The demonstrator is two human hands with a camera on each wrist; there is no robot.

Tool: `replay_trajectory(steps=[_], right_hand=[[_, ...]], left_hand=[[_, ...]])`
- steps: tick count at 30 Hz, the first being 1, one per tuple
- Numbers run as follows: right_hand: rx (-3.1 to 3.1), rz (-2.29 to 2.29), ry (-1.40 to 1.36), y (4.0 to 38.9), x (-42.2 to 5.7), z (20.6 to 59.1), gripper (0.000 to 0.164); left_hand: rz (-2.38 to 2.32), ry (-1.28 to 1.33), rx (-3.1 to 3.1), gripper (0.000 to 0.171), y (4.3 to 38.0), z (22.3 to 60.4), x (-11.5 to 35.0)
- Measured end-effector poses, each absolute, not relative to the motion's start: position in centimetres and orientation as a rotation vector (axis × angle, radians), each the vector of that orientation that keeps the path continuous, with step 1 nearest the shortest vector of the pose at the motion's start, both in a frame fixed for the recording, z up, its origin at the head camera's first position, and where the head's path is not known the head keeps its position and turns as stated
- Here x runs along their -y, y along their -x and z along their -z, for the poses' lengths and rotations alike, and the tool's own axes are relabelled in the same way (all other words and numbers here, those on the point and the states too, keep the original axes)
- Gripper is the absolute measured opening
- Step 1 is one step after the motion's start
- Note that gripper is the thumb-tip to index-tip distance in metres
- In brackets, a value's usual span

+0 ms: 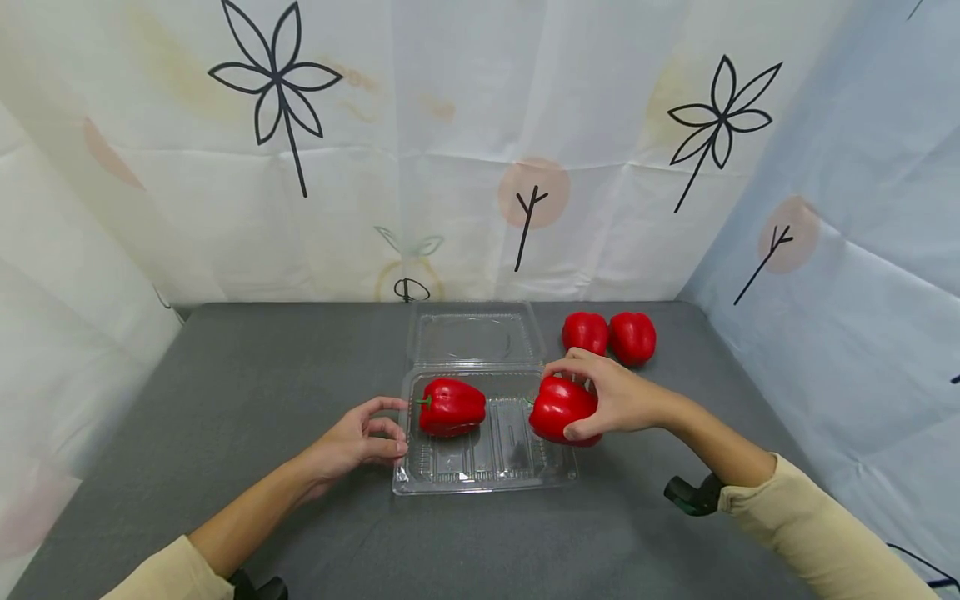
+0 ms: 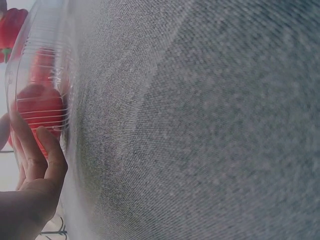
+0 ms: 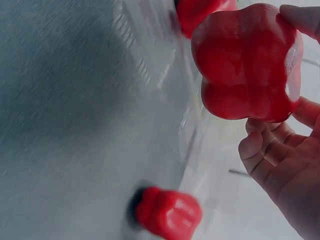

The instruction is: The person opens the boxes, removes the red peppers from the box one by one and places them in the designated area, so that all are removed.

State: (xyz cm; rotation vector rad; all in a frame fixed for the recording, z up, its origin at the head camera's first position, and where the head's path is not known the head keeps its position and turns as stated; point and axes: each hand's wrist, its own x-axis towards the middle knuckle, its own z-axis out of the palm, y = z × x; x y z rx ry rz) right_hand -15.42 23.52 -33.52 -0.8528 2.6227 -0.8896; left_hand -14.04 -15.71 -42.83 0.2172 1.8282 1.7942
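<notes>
A clear plastic clamshell container lies unfolded on the grey table. One red bell pepper is on its side in the left of the tray, green stem pointing left. My left hand is at the tray's left edge, its relaxed fingers touching the outer wall, also visible in the left wrist view. Over the tray's right edge, my right hand grips a second red bell pepper between thumb and fingers. The right wrist view shows that pepper's lobed bottom, raised above the table.
Two more red bell peppers, one at left and one at right, sit side by side behind the right hand. The container's lid lies folded back toward the patterned cloth wall. Another cloth borders the right side.
</notes>
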Motion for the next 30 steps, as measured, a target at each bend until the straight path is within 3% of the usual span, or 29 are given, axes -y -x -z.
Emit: replay_trajectory(steps=[30], right_hand=[[-2.942, 0.9, 0.357, 16.9, -35.9, 37.7, 0.069]], left_hand=[[-1.766, -0.192, -1.845, 0.068, 14.2, 42.6, 15.5]])
